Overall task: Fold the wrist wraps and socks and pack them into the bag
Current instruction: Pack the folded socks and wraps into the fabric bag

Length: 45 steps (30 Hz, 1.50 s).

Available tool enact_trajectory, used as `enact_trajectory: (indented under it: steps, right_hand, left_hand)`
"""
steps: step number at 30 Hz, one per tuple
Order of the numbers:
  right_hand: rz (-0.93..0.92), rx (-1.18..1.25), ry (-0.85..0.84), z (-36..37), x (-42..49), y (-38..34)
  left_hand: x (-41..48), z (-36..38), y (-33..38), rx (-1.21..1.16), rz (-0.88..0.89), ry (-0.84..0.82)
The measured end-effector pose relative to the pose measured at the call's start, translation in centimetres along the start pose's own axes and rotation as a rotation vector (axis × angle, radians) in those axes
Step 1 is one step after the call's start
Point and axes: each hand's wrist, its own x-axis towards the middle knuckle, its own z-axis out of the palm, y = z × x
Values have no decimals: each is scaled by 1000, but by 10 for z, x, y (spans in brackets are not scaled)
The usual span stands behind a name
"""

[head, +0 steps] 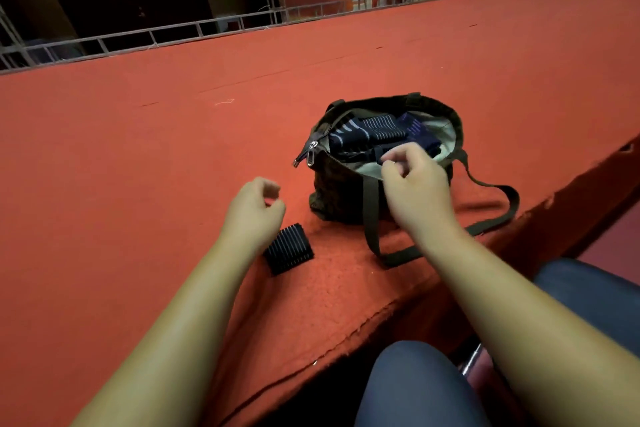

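A dark olive bag (339, 191) stands unzipped on the red carpet, with folded navy striped socks (367, 132) inside. My right hand (414, 180) hovers over the bag's near rim with loosely curled fingers, holding nothing that I can see. A folded black ribbed piece (289, 250) lies on the carpet left of the bag. My left hand (254, 204) hangs just above and left of that piece, fingers loosely curled and empty.
The bag's long strap (491, 215) loops over the carpet to the right, near the platform's edge (346, 333). My knees (412, 388) are below that edge. A metal truss (173, 31) and banners line the far side.
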Motion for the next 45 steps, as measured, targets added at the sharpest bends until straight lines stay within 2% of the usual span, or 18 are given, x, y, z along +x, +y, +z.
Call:
enact_trajectory:
  steps: [3,6,11,18,25,29,35,39,45]
  right_hand:
    - [-13,62,-178,22,-40,-6]
    - [1,-10,-355,54,-68,4]
    - [83,-170,-469,97,-88,24]
    - [-18,-308,-430,119,-97,37]
    - [-27,-270,-476,115,-99,38]
    - [6,-160,-513,112,-100,36]
    - [8,109,-514,96,-108,28]
    - [-9,150,-521,79,-118,16]
    - [-32,241,-399,45,-107,-9]
  left_hand:
    - [-18,10,-36,43,-142,-114]
    - [-32,15,-54,39,-159,-159]
    - [-37,22,-70,-37,-171,-175]
    - [-39,24,-77,-72,-173,-193]
    - [-52,21,-80,-427,-165,-185]
    - [-65,11,-75,-649,-162,-218]
    - [-78,-5,-62,-618,-73,-222]
    - [-82,-14,-49,-569,-10,-254]
    - [-77,-22,-12,-564,145,-232]
